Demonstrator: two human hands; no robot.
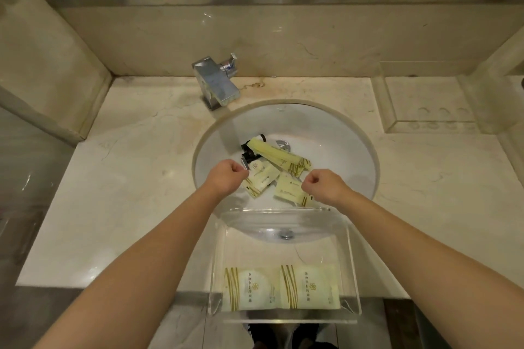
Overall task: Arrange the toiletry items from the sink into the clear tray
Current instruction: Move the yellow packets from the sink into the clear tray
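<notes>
Several pale yellow toiletry packets and small dark bottles (249,154) lie in the white sink (334,133). A long yellow sachet (273,153) rests across them. My left hand (226,176) is curled, pinching the left edge of one flat packet (262,178). My right hand (323,185) is curled the same way on the right edge of a second flat packet (290,190). Both packets still lie in the basin. The clear tray (350,263) sits on the sink's front rim and holds two flat packets side by side: the left packet (249,287) and the right packet (310,286).
A chrome faucet (217,82) stands behind the basin at the back left. A second clear holder (425,110) with round recesses sits on the marble counter (127,178) at the back right. Walls close in the counter's left and back sides; a mirror hangs above.
</notes>
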